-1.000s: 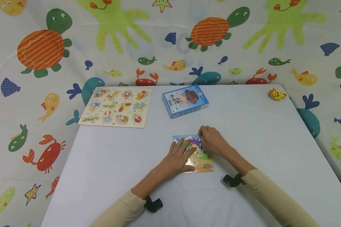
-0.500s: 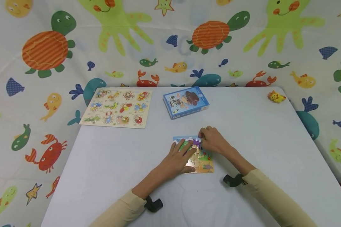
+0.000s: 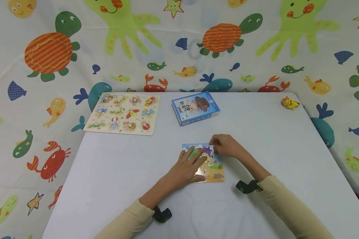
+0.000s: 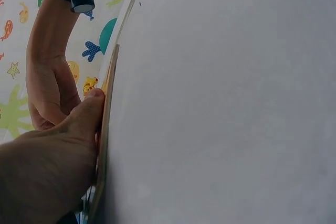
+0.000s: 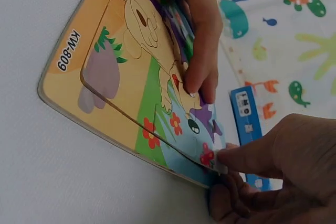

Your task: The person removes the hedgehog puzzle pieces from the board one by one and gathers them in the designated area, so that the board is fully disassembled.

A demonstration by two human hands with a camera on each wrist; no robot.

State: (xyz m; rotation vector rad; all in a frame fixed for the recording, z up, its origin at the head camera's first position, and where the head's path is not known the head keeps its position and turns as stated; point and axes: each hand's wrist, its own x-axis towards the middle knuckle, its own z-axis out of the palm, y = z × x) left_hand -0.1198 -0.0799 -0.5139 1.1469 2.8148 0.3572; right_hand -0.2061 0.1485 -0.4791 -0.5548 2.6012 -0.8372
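A jigsaw puzzle (image 3: 217, 168) in a shallow board tray lies on the white table, printed with a cartoon animal, flowers and grass. My left hand (image 3: 183, 168) rests on its left part with fingers spread, covering much of the picture. At the upper right corner my right hand (image 3: 226, 145) pinches a puzzle piece (image 5: 207, 153) with a red flower on it. The right wrist view shows the thumb on this piece's face and the other fingers curled beneath. Its edge stands slightly raised from the tray border. In the left wrist view the tray's edge (image 4: 108, 100) is seen side-on.
Behind the puzzle lies a blue box (image 3: 195, 108) with a cartoon figure in a hat. A wooden insect puzzle board (image 3: 122, 113) sits at the back left. A small yellow toy figure (image 3: 290, 103) lies near the back right corner, before a printed sea-animal cloth (image 3: 242, 39).
My right hand has turned at the wrist and shifted slightly right, and a red flower now shows beside its fingers. My left hand has stayed in place on the puzzle.
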